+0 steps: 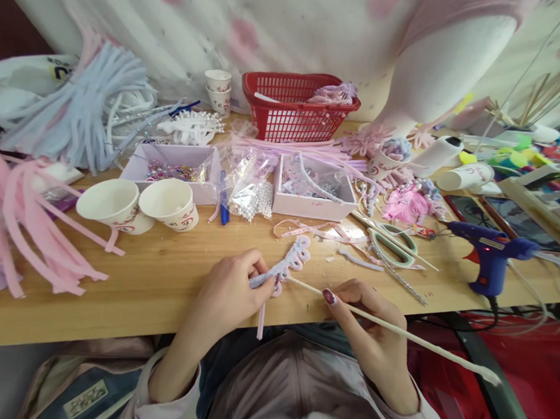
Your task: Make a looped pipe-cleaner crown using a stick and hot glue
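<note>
Between the thumb and fingers of my left hand (234, 292) is a curved blue and pink looped fuzzy piece (292, 261), held just above the table's front part. A pink strip end hangs below it. My right hand (372, 332) pinches a long thin pale stick (407, 335). The stick's left tip reaches the looped piece near its lower loops; whether it touches cannot be made out. Its fluffy right end sticks out past my right hand.
Two paper cups (169, 204) and a lilac box of beads (206, 167) stand left. A second box (313, 205) and a red basket (292, 118) are behind. Right lie green-handled scissors (394, 245) and a blue glue gun (491, 254). Pink strips (36, 232) cover the far left.
</note>
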`<state>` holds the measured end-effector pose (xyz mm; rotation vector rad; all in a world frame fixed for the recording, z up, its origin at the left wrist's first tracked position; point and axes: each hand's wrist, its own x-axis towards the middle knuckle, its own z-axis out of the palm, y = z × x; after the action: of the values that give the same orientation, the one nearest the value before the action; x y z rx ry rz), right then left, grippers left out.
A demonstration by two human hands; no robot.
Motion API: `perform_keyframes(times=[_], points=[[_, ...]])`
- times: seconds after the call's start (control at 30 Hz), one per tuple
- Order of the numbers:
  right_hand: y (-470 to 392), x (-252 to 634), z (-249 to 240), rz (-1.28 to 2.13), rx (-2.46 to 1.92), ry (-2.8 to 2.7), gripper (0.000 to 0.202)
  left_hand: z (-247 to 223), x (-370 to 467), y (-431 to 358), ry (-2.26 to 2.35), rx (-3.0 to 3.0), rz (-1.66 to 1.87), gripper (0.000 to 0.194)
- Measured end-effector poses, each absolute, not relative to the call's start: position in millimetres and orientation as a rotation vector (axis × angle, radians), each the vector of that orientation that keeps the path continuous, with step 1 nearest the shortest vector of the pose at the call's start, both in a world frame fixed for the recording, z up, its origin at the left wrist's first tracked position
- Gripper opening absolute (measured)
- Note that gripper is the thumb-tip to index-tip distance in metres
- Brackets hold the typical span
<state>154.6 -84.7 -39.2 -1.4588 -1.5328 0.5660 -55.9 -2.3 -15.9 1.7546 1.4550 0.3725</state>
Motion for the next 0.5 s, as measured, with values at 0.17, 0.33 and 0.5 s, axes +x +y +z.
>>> perform_keyframes(times=[0.17, 0.33, 0.5], points=[[-85.8, 156.1, -39.9, 0.520, -1.505, -1.508, 0.028, -17.9, -56.3, -2.3, 1.464, 1.731, 0.381, 0.015], [-84.2, 156.4, -42.0, 0.510, -1.501, -1.498, 0.032, -19.8, -56.1, -4.5, 1.465, 1.724, 0.406, 0.015], [-80.8, 154.6, -38.3, 0.393, -1.400, -1.658, 0.026, -16.3, -54.3, -4.9, 1.462, 1.765, 0.423, 0.015]])
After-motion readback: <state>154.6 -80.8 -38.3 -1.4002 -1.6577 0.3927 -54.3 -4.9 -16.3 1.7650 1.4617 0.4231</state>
